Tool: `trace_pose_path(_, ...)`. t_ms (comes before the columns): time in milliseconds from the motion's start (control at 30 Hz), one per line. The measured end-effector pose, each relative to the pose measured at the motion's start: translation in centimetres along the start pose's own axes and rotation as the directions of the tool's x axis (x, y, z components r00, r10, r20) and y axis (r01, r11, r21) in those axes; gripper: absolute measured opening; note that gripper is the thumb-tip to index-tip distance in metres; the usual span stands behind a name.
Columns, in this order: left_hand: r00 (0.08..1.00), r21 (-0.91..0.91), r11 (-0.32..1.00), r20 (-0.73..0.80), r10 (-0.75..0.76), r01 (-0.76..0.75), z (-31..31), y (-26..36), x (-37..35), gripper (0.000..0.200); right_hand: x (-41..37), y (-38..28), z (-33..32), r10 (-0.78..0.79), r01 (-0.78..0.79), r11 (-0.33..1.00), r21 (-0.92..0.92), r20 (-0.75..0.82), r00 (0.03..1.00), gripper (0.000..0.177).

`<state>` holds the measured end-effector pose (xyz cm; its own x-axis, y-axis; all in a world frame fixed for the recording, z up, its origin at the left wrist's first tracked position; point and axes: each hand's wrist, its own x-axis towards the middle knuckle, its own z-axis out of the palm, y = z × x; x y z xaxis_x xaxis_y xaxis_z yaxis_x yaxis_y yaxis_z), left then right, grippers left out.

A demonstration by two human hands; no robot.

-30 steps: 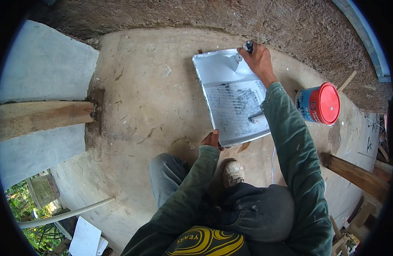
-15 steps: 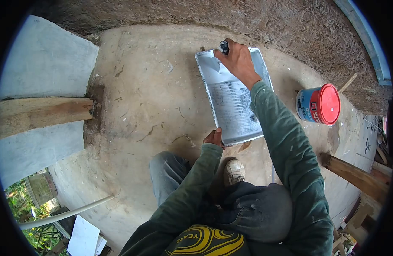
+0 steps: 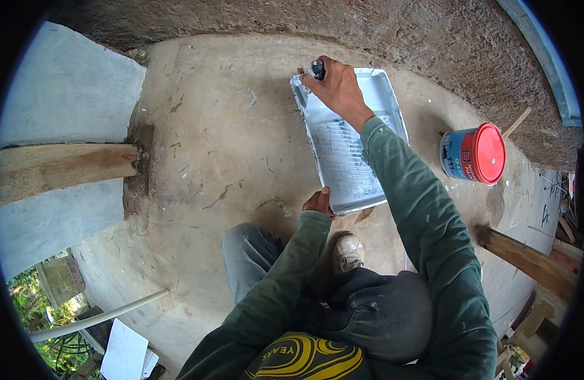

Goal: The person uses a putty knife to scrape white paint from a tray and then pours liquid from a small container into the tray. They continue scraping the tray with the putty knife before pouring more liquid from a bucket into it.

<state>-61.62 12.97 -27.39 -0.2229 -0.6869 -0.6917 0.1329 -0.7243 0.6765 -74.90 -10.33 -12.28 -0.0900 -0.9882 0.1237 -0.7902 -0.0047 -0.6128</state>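
A white paint tray (image 3: pixel 350 166) with a ribbed slope sits on the floor, wet with white paint and streaked dark in places. My left hand (image 3: pixel 317 202) grips its near left corner, thumb over the rim. Above the far left end of the tray, my right hand (image 3: pixel 341 88) is closed round a black, paint-smeared handle (image 3: pixel 317 69) held roughly upright. Whatever is at the handle's lower end is hidden behind the hand.
To the right stands a blue paint bucket (image 3: pixel 455 155) with a red lid (image 3: pixel 490 154). A rough wall (image 3: pixel 406 38) runs along the back. Wooden posts rise at the left (image 3: pixel 70 168) and right (image 3: pixel 526 263). A pale pipe (image 3: pixel 102 320) is at lower left.
My right hand has moved left with the handle, towards the tray's far left corner. More of the tray's right side and ribbed slope shows. My left hand stays on the near corner.
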Motion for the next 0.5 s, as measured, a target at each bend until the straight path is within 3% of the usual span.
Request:
trace_pose_path(300, 0.998, 0.017, 0.999, -0.040, 0.050, -0.049, 0.5, 1.1, -0.7, 0.066, -0.5, 1.6, -4.0, 0.136, -0.133, 0.989, 0.064, -0.037, 0.990, 0.037)
trace_pose_path(500, 0.998, 0.035, 0.998, -0.031, 0.048, -0.047, 0.4, 0.9, -0.6, 0.066, -0.4, 6.0, -9.5, 0.089, -0.127, 0.971, -0.202, -0.186, 0.979, 0.037)
